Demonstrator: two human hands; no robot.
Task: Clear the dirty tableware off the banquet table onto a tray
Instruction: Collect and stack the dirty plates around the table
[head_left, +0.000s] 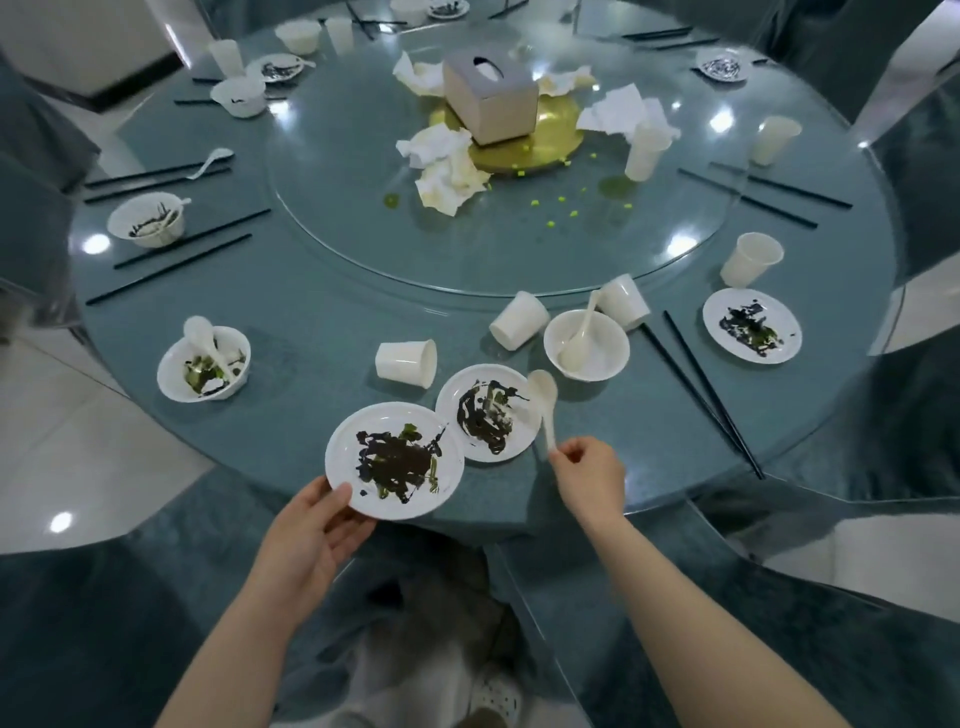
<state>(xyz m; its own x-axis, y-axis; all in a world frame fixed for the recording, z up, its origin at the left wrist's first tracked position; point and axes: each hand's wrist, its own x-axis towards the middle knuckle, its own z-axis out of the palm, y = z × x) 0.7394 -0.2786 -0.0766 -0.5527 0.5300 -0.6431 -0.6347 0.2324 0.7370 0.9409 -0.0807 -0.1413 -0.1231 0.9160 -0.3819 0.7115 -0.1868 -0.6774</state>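
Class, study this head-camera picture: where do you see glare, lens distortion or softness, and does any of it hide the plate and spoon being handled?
Head view: ceiling lights glare as white spots on the glass table; the wide lens bows its rim and stretches the forearms; far settings look soft. The left hand holding the plate and the right hand pinching the spoon show clearly.

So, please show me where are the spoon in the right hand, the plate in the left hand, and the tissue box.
Spoon (543, 395): head view, on its bowl.
Plate (347, 451): head view, on its bare left rim.
Tissue box (506, 117): head view, on its front side.
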